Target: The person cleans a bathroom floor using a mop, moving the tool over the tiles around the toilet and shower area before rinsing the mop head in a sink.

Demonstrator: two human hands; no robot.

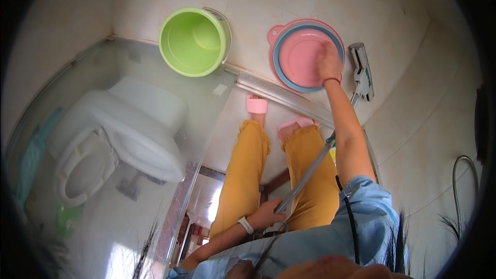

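My left hand (266, 214), with a white band at its wrist, is closed around the grey handle of a mop (306, 176) in front of my legs. The handle slants up to the right and passes behind my right forearm. Its flat head (362, 72) rests by the wall to the right of a basin. That round basin (297, 54) is pink with a blue-grey ring and a holed tab at its left. My right hand (329, 63), a red cord at the wrist, reaches over the basin's right side. Its fingers are smeared by motion.
A light green bucket (192, 42) with a wire handle stands left of the basin. A metal threshold (281, 92) runs between the basin and my feet in pink slippers (257, 104). Left of me, a white toilet (134, 129) shows through a glass panel. A shower hose (456, 175) hangs at right.
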